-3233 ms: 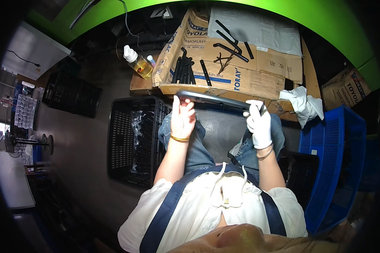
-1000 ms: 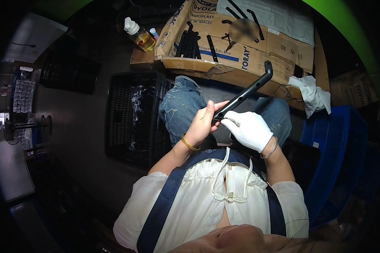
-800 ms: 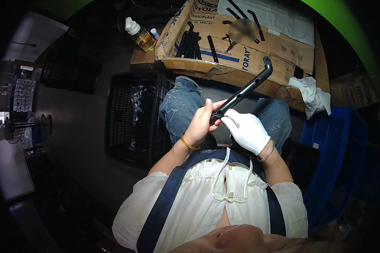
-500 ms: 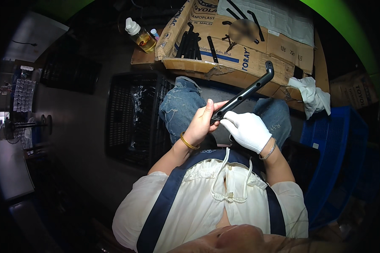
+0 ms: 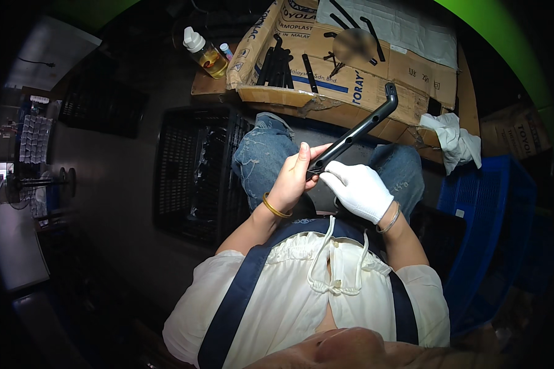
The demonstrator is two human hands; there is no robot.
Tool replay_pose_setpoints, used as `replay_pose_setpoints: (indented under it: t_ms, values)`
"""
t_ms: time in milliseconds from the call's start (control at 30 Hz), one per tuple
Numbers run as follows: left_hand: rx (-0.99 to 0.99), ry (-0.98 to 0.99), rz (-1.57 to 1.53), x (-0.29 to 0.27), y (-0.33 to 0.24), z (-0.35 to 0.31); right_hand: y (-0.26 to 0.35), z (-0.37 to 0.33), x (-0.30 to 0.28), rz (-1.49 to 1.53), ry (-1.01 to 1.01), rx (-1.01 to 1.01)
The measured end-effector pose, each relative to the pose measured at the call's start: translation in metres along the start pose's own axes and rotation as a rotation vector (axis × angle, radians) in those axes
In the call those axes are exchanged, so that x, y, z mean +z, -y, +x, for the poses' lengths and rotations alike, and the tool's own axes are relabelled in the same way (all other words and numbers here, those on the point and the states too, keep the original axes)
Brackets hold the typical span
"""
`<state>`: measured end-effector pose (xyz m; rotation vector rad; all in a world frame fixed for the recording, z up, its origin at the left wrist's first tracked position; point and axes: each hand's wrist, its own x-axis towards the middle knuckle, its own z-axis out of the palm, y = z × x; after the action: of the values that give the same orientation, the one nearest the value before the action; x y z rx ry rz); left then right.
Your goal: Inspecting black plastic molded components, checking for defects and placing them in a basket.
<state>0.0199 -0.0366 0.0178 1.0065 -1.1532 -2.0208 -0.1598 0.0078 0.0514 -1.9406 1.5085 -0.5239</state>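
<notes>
My bare left hand (image 5: 294, 176) grips the lower end of a glossy black bent bar (image 5: 356, 133), its thumb lying along the side. The bar slants up to the right, with holes along its length and a short angled end at the top. In a white glove, my right hand (image 5: 358, 190) has its fingers closed at the bar's lower end, next to the left fingertips. Whether anything small sits between the gloved fingers is hidden.
Ahead stands an opened cardboard box (image 5: 271, 93) with several black bars (image 5: 280, 66) on it. A bottle of yellow liquid (image 5: 212, 61) is beside it. A white cloth (image 5: 454, 142) hangs at its right corner. A black crate (image 5: 172, 178) stands left, blue crates (image 5: 474, 203) right.
The bar's upper end has swung slightly up and to the left. My gloved right hand has shifted a little left; my left hand keeps nearly the same place.
</notes>
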Motion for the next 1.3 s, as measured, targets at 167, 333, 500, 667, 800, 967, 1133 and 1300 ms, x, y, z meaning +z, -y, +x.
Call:
replay_pose_setpoints:
  t_ms: [167,333,500,667,800,967,1133,1300]
  values:
    - [0.11,-0.054,-0.118,0.011,0.006,0.002,0.0,0.005,0.011,0.438,-0.176,0.183]
    - [0.223,-0.101,-0.009,0.028,0.018,0.004,0.004,0.018,0.045,0.741,-0.487,0.238]
    - [0.474,-0.206,0.545,0.031,0.032,0.002,-0.018,0.033,0.035,1.191,-0.576,0.44]
    - [0.245,-0.054,0.158,0.021,0.034,-0.001,-0.035,0.032,0.012,1.441,-0.247,0.382]
    - [0.006,0.201,-0.201,0.011,0.026,0.002,-0.036,0.028,0.009,1.404,-0.089,0.325]
    - [-0.064,0.168,-0.368,0.009,0.023,0.004,-0.038,0.022,0.018,1.219,-0.271,0.358]
    - [0.173,0.098,-0.212,0.01,0.027,0.003,-0.026,-0.005,0.025,0.513,-0.391,0.106]
    - [0.253,0.078,-0.056,0.009,0.03,0.003,-0.002,-0.016,0.025,0.174,-0.344,0.15]
